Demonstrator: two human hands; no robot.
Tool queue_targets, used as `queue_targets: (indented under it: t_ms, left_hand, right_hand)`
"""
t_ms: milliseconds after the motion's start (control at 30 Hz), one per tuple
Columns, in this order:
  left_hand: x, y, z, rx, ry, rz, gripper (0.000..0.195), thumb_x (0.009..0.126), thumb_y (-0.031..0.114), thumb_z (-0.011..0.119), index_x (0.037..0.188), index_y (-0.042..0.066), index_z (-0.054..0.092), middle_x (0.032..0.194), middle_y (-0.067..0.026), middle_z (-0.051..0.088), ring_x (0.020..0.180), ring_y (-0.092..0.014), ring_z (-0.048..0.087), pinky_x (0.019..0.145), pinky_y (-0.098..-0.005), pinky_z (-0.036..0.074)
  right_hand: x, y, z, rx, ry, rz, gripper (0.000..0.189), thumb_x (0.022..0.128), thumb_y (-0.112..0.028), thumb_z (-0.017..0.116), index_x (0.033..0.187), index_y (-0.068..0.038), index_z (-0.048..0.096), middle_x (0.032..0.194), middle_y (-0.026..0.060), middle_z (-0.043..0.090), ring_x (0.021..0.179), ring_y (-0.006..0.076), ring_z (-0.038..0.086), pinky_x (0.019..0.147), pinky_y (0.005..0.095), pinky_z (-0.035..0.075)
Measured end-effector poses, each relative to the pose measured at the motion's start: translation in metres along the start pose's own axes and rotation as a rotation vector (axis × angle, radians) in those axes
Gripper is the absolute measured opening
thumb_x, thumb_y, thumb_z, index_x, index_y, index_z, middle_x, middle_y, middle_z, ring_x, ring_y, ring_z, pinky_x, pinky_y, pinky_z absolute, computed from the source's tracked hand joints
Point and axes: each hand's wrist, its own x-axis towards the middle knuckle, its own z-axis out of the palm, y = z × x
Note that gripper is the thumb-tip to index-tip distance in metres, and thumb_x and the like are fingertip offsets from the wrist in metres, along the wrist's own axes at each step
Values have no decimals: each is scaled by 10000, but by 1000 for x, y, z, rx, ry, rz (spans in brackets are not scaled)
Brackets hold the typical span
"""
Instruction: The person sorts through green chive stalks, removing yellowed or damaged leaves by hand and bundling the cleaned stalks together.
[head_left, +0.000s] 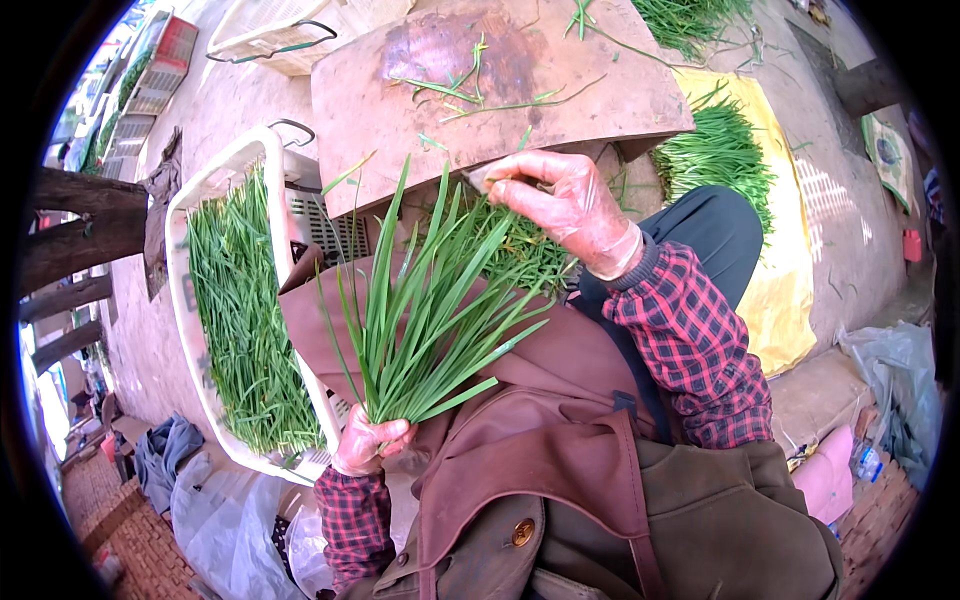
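Note:
My left hand (369, 442), in a thin clear glove, grips a bunch of long flat green leaves, likely garlic chives (420, 307), by its base. The leaves fan up and away over my brown apron (592, 360). Gloved the same way, my right hand (562, 202) hovers beyond the leaf tips, near the front edge of a worn wooden board (555, 112). Its thumb and forefinger are pinched together; whether a scrap is between them is unclear. Below that hand lies a heap of loose green trimmings (525, 255), partly hidden by the bunch.
To the left stands a white plastic crate (180, 247) packed with green leaves (240, 322). Loose stems (480, 90) lie on the board. A bundle of chives (712, 157) rests on a yellow sheet (787, 292) at right. Plastic bags (225, 525) lie at lower left.

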Motion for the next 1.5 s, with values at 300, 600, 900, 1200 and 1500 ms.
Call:
queue_targets:
  t_ms: [300, 600, 900, 1200, 1500]
  left_hand:
    - [-2, 3, 1, 31, 49, -46, 267, 817, 128, 785, 1002, 0, 641, 729, -91, 628, 475, -78, 459, 433, -217, 327]
    - [-2, -1, 1, 29, 77, -26, 423, 783, 179, 815, 1103, -1, 604, 699, -90, 598, 466, -94, 436, 392, -216, 274]
    - [-6, -7, -5, -159, 88, 64, 464, 780, 130, 806, 1156, -18, 579, 806, -121, 624, 496, -116, 467, 397, -215, 289]
    - [-8, -12, -10, -241, 32, 108, 488, 779, 73, 764, 1197, -34, 537, 894, -140, 642, 428, -127, 401, 379, -250, 278]
    - [-9, -7, -5, -237, -14, 87, 463, 795, 63, 749, 1195, -35, 538, 936, -151, 643, 426, -125, 401, 381, -251, 270]
  right_hand:
    - [-12, 1, 33, -300, -249, 77, 260, 837, -277, 767, 876, -24, 729, 779, 97, 697, 762, 162, 669, 704, 313, 507]
    - [-23, 19, 55, 86, -266, 98, 248, 892, -244, 693, 840, -1, 695, 729, 90, 678, 705, 185, 651, 673, 314, 500]
    - [-7, 21, -19, -90, 203, 51, 200, 895, -149, 689, 761, -7, 647, 633, -1, 582, 598, 42, 490, 553, 247, 392]
    - [-15, 39, -11, -274, -61, -144, 297, 903, -261, 696, 1067, -13, 701, 900, 112, 705, 809, 143, 655, 739, 285, 509]
    - [5, 40, 4, -51, -429, 72, 370, 926, -400, 671, 888, -33, 658, 736, 58, 602, 710, 144, 547, 672, 331, 462]
